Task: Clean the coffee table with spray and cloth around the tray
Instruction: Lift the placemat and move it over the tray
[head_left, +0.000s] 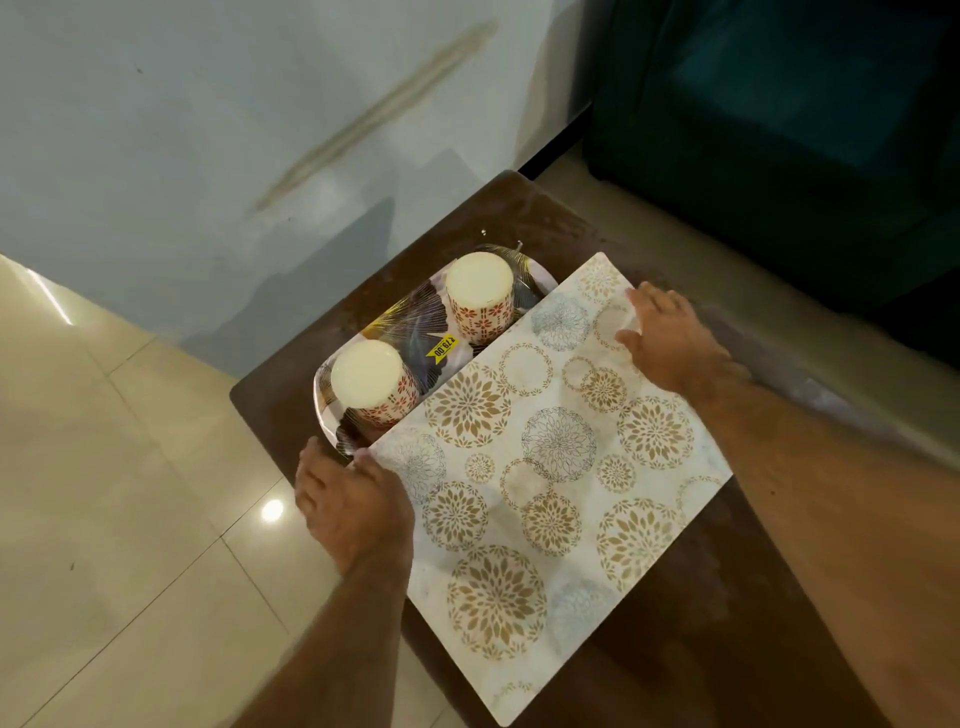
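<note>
Left hand (358, 512): fingers curled over the near corner of the placemat (558, 467), grasping it.
Right hand (670, 338): flat, released, pressing the placemat's far edge.
Tray (332, 421): on the table (275, 395), holding two candles (480, 296), partly under the placemat.

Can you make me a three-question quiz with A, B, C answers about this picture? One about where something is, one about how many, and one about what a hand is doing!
1. Where is the tray?
A. On the floor
B. On the coffee table, beside the placemat
C. On the sofa

2. How many candles stand in the tray?
A. Two
B. Four
C. None

3. What is the right hand doing?
A. Squeezing a spray bottle
B. Holding a cloth
C. Resting open on the placemat

Answers: 1 B, the tray sits on the brown tabletop by the mat's far edge. 2 A, one candle and another show. 3 C, its fingers lie spread on the mat.
</note>
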